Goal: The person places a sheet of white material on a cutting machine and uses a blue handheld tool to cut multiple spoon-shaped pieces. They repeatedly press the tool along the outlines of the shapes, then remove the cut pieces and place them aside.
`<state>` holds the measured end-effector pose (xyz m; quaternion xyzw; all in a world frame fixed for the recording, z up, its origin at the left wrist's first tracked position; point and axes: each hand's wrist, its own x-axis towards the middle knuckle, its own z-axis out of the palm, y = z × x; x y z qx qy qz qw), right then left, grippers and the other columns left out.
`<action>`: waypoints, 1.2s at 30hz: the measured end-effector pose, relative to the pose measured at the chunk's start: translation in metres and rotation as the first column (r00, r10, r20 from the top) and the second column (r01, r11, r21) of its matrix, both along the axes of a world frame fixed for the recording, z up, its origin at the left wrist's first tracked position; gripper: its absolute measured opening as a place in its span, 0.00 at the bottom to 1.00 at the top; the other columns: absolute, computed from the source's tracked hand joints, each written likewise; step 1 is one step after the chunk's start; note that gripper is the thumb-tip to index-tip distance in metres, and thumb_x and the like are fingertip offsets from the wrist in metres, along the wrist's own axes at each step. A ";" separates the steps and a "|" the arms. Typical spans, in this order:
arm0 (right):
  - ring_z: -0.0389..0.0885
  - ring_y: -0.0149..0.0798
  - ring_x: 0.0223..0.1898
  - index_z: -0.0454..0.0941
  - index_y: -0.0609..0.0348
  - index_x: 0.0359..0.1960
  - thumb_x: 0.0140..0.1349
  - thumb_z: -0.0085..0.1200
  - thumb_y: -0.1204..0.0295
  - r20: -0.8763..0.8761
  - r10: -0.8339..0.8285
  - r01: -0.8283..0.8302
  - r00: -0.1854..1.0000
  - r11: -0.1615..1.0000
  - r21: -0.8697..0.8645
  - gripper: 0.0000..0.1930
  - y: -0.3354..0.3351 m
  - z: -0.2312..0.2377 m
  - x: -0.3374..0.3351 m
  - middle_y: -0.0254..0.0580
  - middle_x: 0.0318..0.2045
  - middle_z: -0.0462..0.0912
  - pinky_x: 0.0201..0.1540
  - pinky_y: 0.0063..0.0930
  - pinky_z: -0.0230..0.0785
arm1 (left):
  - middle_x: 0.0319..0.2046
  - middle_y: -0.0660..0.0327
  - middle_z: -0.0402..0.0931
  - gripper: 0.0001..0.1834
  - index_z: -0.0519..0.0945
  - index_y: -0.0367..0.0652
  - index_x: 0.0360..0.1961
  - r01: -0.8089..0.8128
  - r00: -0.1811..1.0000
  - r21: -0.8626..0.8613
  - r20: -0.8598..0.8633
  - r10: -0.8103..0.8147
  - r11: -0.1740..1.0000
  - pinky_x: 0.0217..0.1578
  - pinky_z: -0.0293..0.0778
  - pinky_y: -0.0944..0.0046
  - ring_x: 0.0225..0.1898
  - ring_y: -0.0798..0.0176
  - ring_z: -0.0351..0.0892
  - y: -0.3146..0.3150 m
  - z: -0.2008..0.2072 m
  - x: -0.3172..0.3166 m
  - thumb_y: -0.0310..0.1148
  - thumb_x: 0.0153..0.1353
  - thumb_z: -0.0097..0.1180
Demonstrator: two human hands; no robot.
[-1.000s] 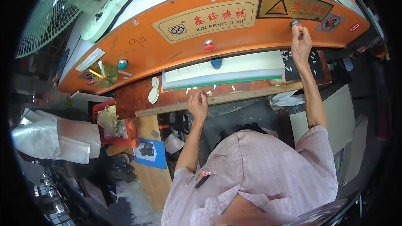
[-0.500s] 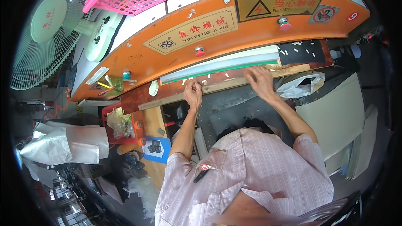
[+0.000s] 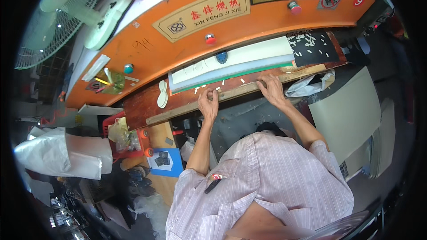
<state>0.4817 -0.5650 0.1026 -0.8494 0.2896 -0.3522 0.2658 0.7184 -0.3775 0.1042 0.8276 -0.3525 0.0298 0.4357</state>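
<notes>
My left hand (image 3: 208,103) rests at the wooden front rail (image 3: 178,111) of the work surface, fingers curled and tips close together; whatever they hold, if anything, is too small to make out. Beside its fingertips lie small white strips (image 3: 223,82). Farther right, my right hand (image 3: 271,91) lies over the same rail, fingers bent but apart, with nothing seen in it. Beyond both hands a white sheet (image 3: 262,53) lies on a pale blue and green-edged board (image 3: 240,72). A dark blue oval object (image 3: 221,57) sits at the sheet's far edge.
An orange machine front (image 3: 147,64) with red and teal buttons rises behind the board. White sole-shaped pieces (image 3: 163,94) lie at left; more white bits scatter over a black mat (image 3: 316,53) at right. A plastic bag (image 3: 311,84) hangs by the rail. Large pale sheets (image 3: 347,111) stand at right.
The dark blue oval object has come into view on the white sheet, and curved lines now show on its left part. More white bits lie on the black mat. My right hand moved slightly nearer the rail.
</notes>
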 end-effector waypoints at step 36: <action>0.85 0.58 0.41 0.81 0.66 0.33 0.59 0.69 0.68 -0.419 0.812 -0.785 0.406 0.545 0.295 0.13 -0.082 0.090 0.172 0.55 0.34 0.85 0.45 0.49 0.77 | 0.51 0.50 0.80 0.31 0.78 0.35 0.60 0.104 0.971 0.076 -0.224 -0.085 0.992 0.54 0.74 0.51 0.53 0.46 0.75 -0.041 0.036 -0.041 0.33 0.57 0.75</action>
